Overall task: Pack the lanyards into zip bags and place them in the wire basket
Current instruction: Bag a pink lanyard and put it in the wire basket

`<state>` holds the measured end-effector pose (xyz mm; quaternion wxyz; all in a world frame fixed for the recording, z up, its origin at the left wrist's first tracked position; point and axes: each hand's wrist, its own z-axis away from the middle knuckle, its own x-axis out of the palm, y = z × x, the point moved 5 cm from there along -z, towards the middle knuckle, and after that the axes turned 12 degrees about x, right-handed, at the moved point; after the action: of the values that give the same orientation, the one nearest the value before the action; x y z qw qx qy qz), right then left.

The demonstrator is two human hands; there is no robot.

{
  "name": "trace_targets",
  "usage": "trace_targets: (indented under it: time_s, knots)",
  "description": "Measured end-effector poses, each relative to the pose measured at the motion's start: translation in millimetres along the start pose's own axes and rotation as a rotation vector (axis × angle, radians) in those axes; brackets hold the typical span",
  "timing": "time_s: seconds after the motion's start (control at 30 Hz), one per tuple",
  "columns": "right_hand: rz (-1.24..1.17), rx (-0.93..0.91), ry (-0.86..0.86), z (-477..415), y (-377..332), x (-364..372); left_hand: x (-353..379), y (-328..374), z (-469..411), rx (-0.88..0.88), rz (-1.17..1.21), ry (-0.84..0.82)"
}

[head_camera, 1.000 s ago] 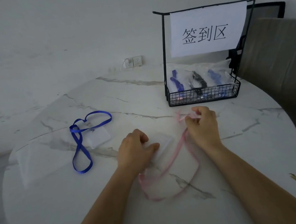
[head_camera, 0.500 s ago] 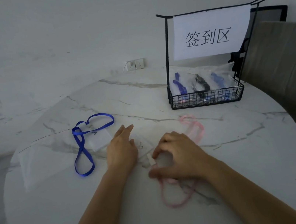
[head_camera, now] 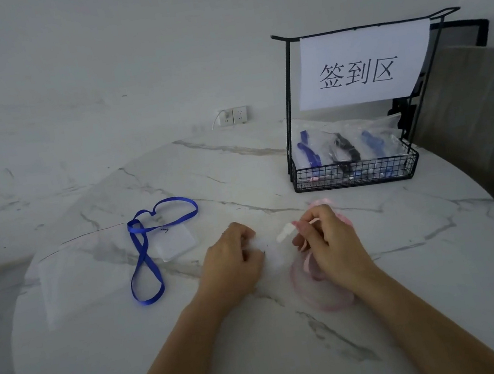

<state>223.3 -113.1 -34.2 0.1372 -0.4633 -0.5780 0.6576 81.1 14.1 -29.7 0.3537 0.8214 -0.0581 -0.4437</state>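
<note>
A pink lanyard (head_camera: pixel 325 299) lies gathered in loops at the table's middle. My right hand (head_camera: pixel 328 241) pinches its strap near the white clip, with loops trailing under my wrist. My left hand (head_camera: pixel 234 260) grips the clear badge holder (head_camera: pixel 268 248) of the same lanyard, fingers curled on it. A blue lanyard (head_camera: pixel 144 261) with a clear badge holder (head_camera: pixel 177 243) lies flat to the left. The black wire basket (head_camera: pixel 357 174) stands at the back right and holds several zip bags with blue and black lanyards.
A clear zip bag (head_camera: pixel 69 279) lies flat near the round marble table's (head_camera: pixel 267 361) left edge. A paper sign (head_camera: pixel 362 66) hangs on the basket frame. A padded chair (head_camera: pixel 487 116) stands right of the table. A wall socket (head_camera: pixel 233 116) is behind.
My right hand has lifted from the table and gathered the pink strap into tighter loops. My left hand went from flat fingers to curling on the badge holder.
</note>
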Motion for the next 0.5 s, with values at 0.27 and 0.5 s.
trace_targets:
  time_s: [0.27,0.5]
  knots:
    - [-0.586,0.274,-0.066,1,-6,-10,-6,12,9,-0.319,0.771,-0.131]
    - [-0.32,0.162,-0.193,11,-13,-4,-10,30,7,-0.298,1.416,-0.015]
